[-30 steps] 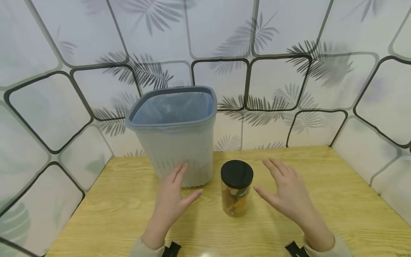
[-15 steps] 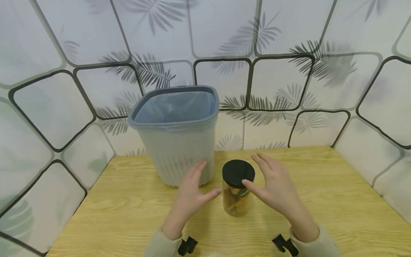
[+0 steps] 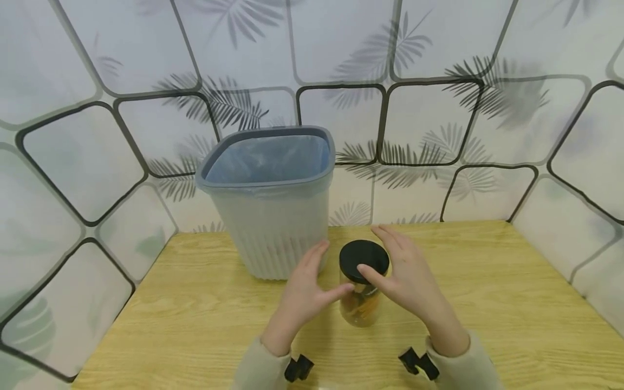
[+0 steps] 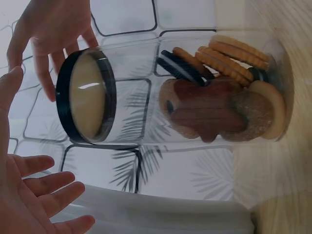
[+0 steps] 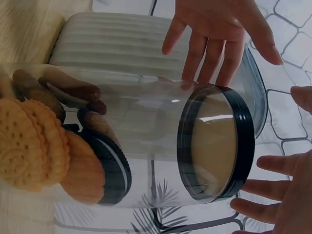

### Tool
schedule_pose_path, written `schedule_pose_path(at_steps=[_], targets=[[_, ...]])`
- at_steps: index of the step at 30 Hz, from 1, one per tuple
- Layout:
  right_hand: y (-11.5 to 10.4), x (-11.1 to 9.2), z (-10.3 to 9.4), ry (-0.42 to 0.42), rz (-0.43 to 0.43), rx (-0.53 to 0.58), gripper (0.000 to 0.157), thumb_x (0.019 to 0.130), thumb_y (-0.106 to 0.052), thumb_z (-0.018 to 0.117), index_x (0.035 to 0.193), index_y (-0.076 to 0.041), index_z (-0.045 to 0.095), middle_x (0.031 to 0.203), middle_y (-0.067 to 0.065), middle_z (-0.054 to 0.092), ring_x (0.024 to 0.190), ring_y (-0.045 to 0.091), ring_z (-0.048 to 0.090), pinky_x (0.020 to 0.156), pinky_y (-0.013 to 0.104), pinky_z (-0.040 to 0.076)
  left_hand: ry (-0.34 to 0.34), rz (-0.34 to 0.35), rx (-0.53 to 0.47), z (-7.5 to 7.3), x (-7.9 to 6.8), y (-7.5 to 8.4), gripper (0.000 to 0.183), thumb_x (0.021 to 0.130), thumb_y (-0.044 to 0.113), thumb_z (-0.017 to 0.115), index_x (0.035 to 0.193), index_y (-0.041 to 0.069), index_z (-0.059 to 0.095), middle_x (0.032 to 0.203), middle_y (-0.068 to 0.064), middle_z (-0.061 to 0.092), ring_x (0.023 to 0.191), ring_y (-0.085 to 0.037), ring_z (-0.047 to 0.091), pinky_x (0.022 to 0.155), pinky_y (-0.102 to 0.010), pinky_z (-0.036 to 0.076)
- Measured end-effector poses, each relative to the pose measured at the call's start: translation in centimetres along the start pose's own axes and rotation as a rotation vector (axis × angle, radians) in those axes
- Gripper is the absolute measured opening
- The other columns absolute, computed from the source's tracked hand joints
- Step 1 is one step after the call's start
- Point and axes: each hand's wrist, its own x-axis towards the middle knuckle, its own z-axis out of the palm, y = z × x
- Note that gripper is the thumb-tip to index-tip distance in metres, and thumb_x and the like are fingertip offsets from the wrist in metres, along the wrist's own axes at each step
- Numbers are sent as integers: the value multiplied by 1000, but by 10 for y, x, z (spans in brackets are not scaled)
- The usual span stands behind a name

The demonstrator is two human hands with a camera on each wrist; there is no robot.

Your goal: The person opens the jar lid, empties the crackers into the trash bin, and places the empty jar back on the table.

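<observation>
A clear jar (image 3: pixel 359 311) with a black lid (image 3: pixel 363 259) stands upright on the wooden table. Through its wall in the left wrist view I see ridged biscuits (image 4: pixel 229 61), a black sandwich cookie (image 4: pixel 180 67) and brown cookies (image 4: pixel 207 109); the right wrist view shows round pale biscuits (image 5: pixel 22 146). My left hand (image 3: pixel 303 295) is at the jar's left side, fingers spread. On the right, my right hand (image 3: pixel 409 279) has its fingers extended near the lid. Both thumbs overlap the jar in the head view; whether they touch it, I cannot tell.
A bin (image 3: pixel 273 227) with a grey rim and a bluish liner stands behind and left of the jar, close to my left fingertips. The wooden table (image 3: pixel 487 303) extends to both sides. Patterned fabric walls (image 3: pixel 414 124) surround its back and sides.
Both hands have moved inward toward the jar, the left hand to the right and the right hand to the left. The jar and bin stay in place while the head view shifts slightly.
</observation>
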Motion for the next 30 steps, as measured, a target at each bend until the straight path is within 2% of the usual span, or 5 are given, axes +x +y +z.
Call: schedule_pose_path(at_steps=[7,10,15,21,30], targets=[[1,0,4,-37,14,39,67,77,-40,65,128,-3,43,127,16,45,115,33,40,89,55,31,-47,-55,-207,12,1,-5,84,75,45,67,137,5,26,137,-12,31,123,-28,30,95,-48,31],[3,0,7,-52,19,59,67,77,-38,66,129,-2,42,128,17,44,115,34,39,91,54,30,-47,-71,-283,18,0,-8,86,74,42,68,138,5,24,137,-13,31,123,-28,30,96,-49,29],[5,0,10,-84,30,85,67,77,-37,67,128,-1,42,128,19,42,115,36,39,91,54,31,-67,-74,-393,29,0,-12,85,75,33,71,137,2,22,137,-15,29,124,-28,29,95,-49,29],[6,0,13,-157,52,113,72,75,-41,68,129,-4,41,129,18,41,113,36,40,87,54,36,-145,-56,-457,41,1,-19,83,75,26,72,138,4,22,138,-11,29,124,-24,29,94,-45,31],[16,-1,19,-217,56,156,83,70,-45,71,132,-1,37,129,19,39,113,36,40,85,53,38,-182,-65,-541,54,1,-25,85,72,26,74,139,17,22,136,1,31,120,-17,33,95,-45,30]])
